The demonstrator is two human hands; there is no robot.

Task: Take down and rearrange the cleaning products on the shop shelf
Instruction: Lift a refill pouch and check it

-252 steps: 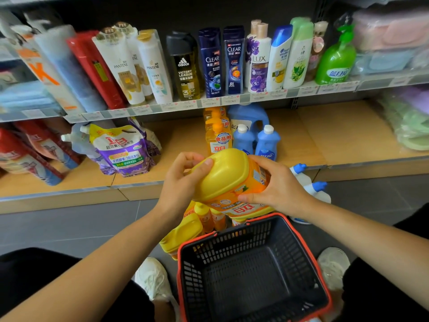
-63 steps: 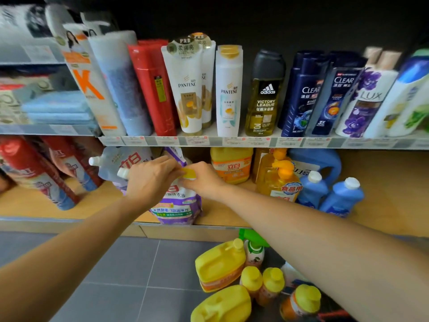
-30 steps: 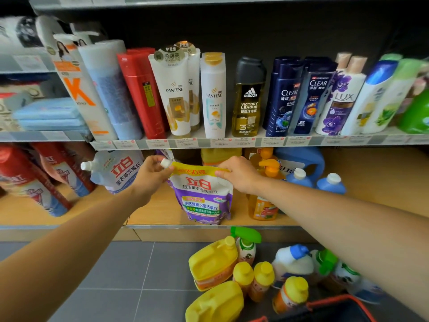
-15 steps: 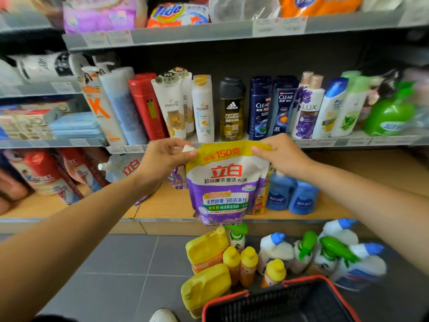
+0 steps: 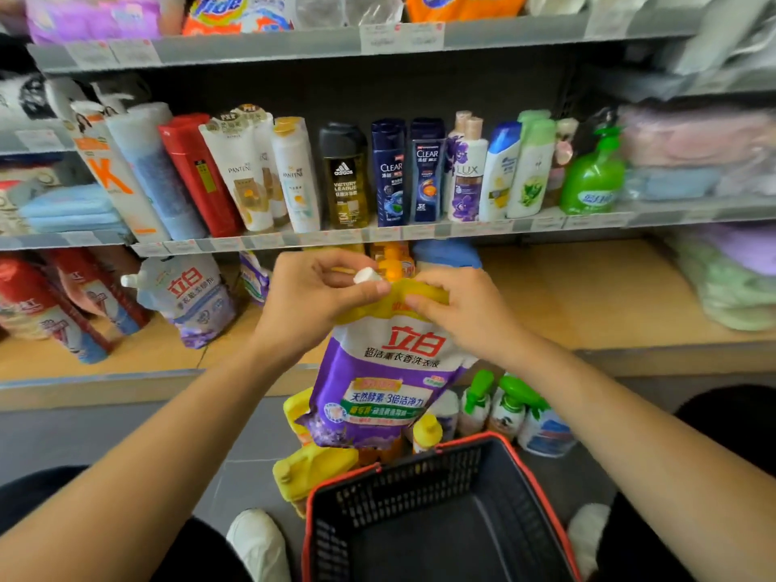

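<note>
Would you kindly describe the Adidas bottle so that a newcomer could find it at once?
Look at the middle shelf, the row of upright toiletry bottles above the wooden bottom shelf. Near its centre, between a white Pantene bottle and two dark blue Clear bottles, stands the Adidas bottle. It alone has a black top over a golden-brown body.

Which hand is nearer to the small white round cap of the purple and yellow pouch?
Left. The left hand curls around the small white round cap; the right hand pinches the purple and yellow pouch right of the cap.
</note>
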